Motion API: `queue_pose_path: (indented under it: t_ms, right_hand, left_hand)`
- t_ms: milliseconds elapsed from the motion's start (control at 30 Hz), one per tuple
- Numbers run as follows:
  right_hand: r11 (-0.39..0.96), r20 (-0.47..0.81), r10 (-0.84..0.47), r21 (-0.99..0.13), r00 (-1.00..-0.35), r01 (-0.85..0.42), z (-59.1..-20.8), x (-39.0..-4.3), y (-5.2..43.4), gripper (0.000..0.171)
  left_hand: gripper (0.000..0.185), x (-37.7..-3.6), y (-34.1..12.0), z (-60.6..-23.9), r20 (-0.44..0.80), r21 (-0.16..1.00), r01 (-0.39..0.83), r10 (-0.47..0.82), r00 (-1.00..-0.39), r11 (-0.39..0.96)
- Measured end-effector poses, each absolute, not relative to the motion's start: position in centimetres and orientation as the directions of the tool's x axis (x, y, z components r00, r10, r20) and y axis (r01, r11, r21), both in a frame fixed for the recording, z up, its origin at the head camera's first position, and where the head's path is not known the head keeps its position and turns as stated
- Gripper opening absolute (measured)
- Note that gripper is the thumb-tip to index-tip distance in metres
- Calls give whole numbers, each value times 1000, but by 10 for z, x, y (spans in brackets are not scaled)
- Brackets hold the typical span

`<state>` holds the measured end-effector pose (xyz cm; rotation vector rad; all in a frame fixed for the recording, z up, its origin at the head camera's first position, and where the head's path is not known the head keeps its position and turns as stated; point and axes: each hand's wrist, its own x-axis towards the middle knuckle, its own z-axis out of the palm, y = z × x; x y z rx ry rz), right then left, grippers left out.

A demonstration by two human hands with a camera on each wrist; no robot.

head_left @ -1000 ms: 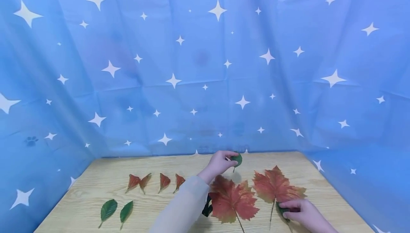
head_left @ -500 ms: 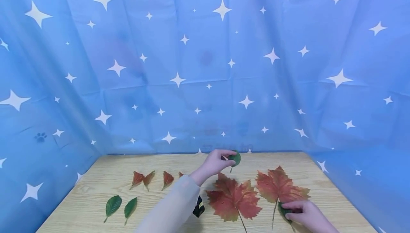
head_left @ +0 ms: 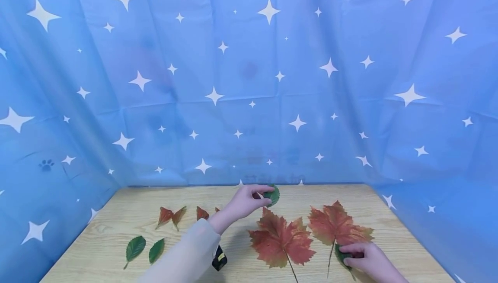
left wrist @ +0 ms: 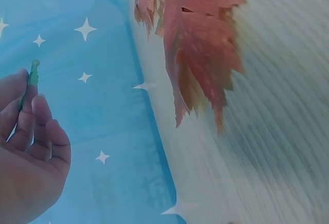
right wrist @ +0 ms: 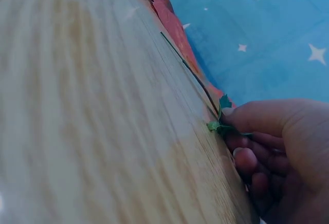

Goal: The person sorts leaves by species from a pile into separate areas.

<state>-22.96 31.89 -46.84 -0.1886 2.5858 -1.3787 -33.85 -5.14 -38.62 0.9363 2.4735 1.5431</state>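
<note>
My left hand (head_left: 249, 200) is raised over the back of the wooden table (head_left: 116, 226) and pinches a small green leaf (head_left: 272, 196) between thumb and fingers; in the left wrist view only the leaf's edge (left wrist: 32, 77) shows above the fingertips. My right hand (head_left: 363, 259) rests at the front right and grips another green leaf (head_left: 342, 257) against the table, seen from the right wrist as a green scrap (right wrist: 221, 126) under the fingers. Two large red maple leaves (head_left: 281, 242) (head_left: 336, 227) lie between the hands.
Several small red leaves (head_left: 171, 216) lie in a row at the middle left, two green leaves (head_left: 145, 248) in front of them. A blue starred curtain (head_left: 249, 79) walls in the table at the back and both sides. A black wrist device (head_left: 219, 258) hangs under my left sleeve.
My left hand has carried its green leaf a little to the left above the table. The right hand has stayed in place on its leaf.
</note>
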Motion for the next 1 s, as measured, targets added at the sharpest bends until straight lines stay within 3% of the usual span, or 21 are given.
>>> queue_pose_path:
  t_ms: [600,1000]
  right_hand:
    - [589,-158,-216,-808,-963,0,-464,-234,316,43]
    - [626,-187,-188,-780,-964,29,-467,-238,317,49]
  left_hand:
    - [33,-299,-138,-391,184,838,410,521,-834,361]
    - [36,-280,-208,-407,142,847,341,445,-884,408]
